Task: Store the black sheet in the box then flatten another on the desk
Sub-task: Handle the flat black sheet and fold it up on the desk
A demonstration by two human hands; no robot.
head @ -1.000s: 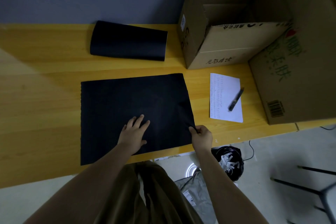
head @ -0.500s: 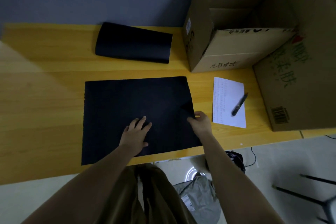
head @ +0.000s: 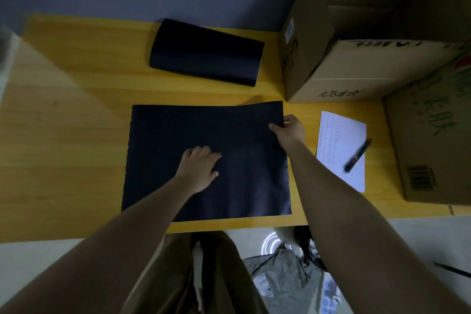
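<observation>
A large black sheet lies spread on the yellow wooden desk. My left hand rests palm down on its middle, fingers together. My right hand pinches the sheet's right edge near the far right corner, which is slightly lifted off the desk. A second black sheet, curled into a loose roll, lies behind it near the wall. An open cardboard box stands at the back right, its opening facing up.
A white paper with a black pen on it lies right of the sheet. A bigger cardboard box stands at the far right. Below the desk edge are my legs, a grey bag and the floor.
My right hand slid up the sheet's right edge from the near corner towards the far corner and raised that corner a little. My left hand stayed pressed on the sheet.
</observation>
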